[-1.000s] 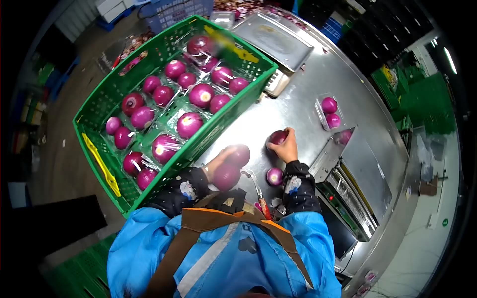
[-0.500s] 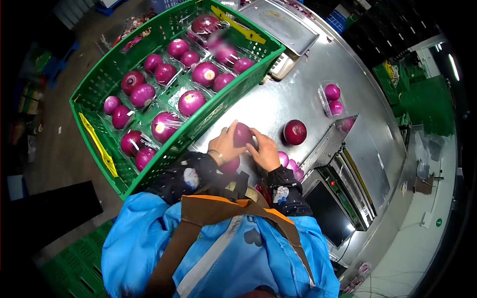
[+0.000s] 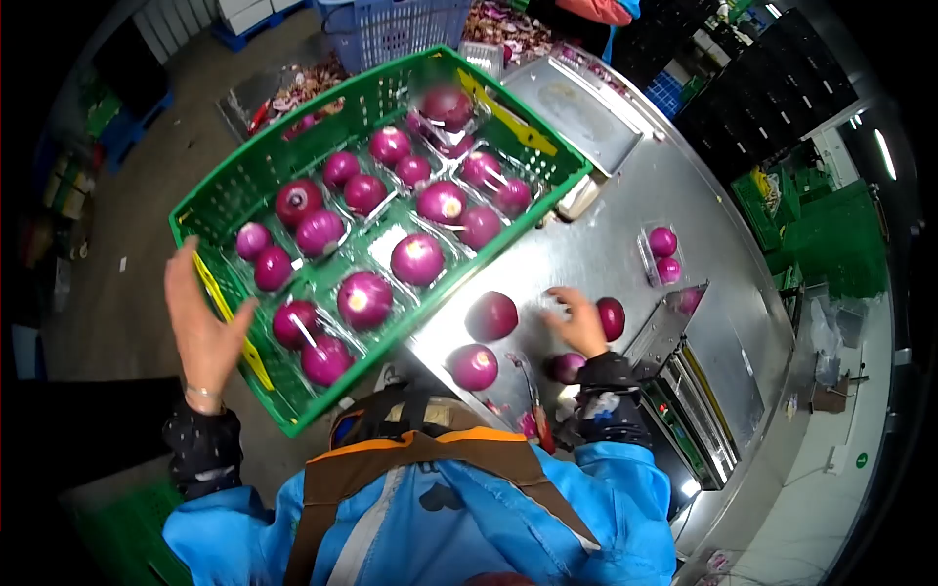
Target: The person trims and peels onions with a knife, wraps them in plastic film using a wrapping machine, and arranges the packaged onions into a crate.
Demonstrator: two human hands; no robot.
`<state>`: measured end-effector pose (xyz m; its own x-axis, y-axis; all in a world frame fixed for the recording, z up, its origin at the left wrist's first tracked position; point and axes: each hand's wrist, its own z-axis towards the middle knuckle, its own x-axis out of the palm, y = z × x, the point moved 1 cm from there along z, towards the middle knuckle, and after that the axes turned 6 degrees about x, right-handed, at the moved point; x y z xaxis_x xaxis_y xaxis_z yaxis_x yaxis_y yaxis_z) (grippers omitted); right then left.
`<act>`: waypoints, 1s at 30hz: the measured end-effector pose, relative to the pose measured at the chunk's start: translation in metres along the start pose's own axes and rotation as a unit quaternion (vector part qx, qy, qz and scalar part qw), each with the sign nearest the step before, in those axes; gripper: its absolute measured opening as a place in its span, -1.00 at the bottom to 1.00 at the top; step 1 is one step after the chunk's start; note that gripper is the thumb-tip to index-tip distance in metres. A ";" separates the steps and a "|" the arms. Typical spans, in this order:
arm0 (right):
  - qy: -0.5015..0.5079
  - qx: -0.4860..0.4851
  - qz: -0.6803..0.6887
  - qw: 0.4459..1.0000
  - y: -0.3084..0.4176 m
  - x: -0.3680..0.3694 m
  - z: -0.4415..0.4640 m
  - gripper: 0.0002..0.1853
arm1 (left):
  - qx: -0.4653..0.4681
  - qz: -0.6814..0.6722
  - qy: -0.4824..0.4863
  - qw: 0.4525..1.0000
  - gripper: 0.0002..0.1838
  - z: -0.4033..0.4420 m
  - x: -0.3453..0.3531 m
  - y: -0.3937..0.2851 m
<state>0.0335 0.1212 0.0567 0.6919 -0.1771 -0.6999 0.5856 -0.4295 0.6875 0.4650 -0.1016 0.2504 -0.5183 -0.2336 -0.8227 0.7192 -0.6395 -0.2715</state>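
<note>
My left hand (image 3: 203, 322) is at the left end of a green crate (image 3: 318, 422), beside its yellow handle (image 3: 233, 322). Its fingers and thumb are spread and hold nothing. The crate holds purple onions (image 3: 365, 300), most in clear film-wrapped trays. Over the metal table, my right hand (image 3: 578, 322) has its thumb and fingers apart with nothing visible between them. A dark red onion (image 3: 611, 318) lies just right of it, partly covered. To its left sit another onion (image 3: 491, 316) and a lighter one (image 3: 475, 367). One more onion (image 3: 566, 367) is below the right hand.
A wrapped pack of two onions (image 3: 665, 256) lies on the steel table (image 3: 625, 210). The wrapping machine (image 3: 689, 400) stands at the right. Beyond the crate are a scale (image 3: 576, 107), a blue basket (image 3: 401, 37) and onion skins (image 3: 308, 86) on the floor side.
My hands have parted from the onion they held together. The left went out to the crate's handle end; the right shifted right. The onion now rests on the table. The view has shifted.
</note>
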 end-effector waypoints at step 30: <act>-0.043 -0.127 -0.453 0.882 0.096 -0.063 0.539 -0.46 | -0.353 -0.097 -0.020 0.930 -0.33 -0.026 0.074 0.133</act>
<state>-0.1812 -0.3859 0.0622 -0.1357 0.0654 -0.9886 0.9645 -0.2196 -0.1469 0.5345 -0.1854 0.1405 -0.6762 -0.2001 -0.7090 0.7281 -0.0346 -0.6846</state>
